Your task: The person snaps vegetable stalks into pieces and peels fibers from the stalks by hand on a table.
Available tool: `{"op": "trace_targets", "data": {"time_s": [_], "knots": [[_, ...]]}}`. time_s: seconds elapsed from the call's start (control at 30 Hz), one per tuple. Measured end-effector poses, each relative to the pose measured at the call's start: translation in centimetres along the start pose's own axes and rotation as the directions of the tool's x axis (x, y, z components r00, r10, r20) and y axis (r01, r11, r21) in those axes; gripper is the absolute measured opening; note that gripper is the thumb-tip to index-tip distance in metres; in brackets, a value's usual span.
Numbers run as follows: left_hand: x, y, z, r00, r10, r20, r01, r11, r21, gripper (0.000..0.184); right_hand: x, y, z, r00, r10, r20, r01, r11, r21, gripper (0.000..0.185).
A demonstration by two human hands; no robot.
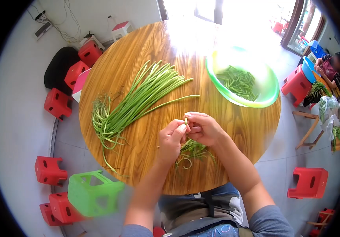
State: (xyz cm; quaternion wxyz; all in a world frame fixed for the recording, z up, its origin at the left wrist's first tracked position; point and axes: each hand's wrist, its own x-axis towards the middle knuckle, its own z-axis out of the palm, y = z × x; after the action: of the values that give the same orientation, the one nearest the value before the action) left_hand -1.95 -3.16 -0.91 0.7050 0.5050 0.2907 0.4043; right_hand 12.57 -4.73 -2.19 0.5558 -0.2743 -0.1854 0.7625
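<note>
My left hand (pixel 170 139) and my right hand (pixel 204 128) meet over the near part of the round wooden table (pixel 233 130). Fingertips of both are pinched on a green garlic scape (pixel 185 121); only a short bit of it shows, the rest being hidden by the fingers. Below them, partly covered by my wrists, lies a small heap of curly scape tips (pixel 194 150). To the left is a bundle of long garlic scapes (pixel 148 96), its thin curled ends toward me. Short cut pieces (pixel 237 81) fill the bottom of a green plastic basin (pixel 270 96) at the far right.
Red plastic stools (pixel 58 103) and a green stool (pixel 93 193) stand left of the table. Another red stool (pixel 308 183) is at right. Beyond it, a person (pixel 329 69) sits by a blue basin (pixel 309 69) and a stand with greens. Bright doorway light washes over the table's far edge.
</note>
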Motion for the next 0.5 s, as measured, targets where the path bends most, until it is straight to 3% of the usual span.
{"op": "trace_targets", "data": {"time_s": [0.03,0.13,0.23,0.33,0.4,0.43,0.5], "knots": [[-0.2,0.2,0.4,0.994,0.108,-0.035,-0.102,0.984,0.145,0.015,0.1,0.1,-0.2,1.0,0.007,0.002,-0.007,1.0,0.004,0.018],[0.6,-0.6,0.4,0.984,0.176,-0.006,-0.166,0.939,0.301,0.013,0.9,0.5,-1.2,0.998,-0.029,-0.059,0.035,0.994,0.106,0.019],[1.1,0.1,-0.4,0.998,-0.013,-0.058,0.018,0.996,0.087,0.012,0.4,-0.2,0.5,0.975,-0.153,-0.162,0.154,0.988,-0.008,0.018],[1.1,0.0,-1.2,0.999,-0.025,0.03,0.021,0.991,0.131,0.014,0.1,-0.3,0.1,0.964,-0.242,-0.112,0.207,0.944,-0.258,0.016],[1.1,-0.1,-1.1,0.999,0.031,0.021,-0.036,0.945,0.324,0.016,-0.5,-1.0,0.6,0.94,-0.317,-0.129,0.236,0.874,-0.425,0.014],[1.1,-0.1,-1.1,0.998,0.059,0.019,-0.062,0.907,0.417,0.017,-0.7,-1.3,0.8,0.927,-0.353,-0.131,0.244,0.829,-0.504,0.014],[1.4,0.1,-1.4,0.986,0.159,0.058,-0.161,0.771,0.616,0.017,-0.9,-1.4,0.5,0.817,-0.571,0.079,0.337,0.363,-0.869,0.014]]}}
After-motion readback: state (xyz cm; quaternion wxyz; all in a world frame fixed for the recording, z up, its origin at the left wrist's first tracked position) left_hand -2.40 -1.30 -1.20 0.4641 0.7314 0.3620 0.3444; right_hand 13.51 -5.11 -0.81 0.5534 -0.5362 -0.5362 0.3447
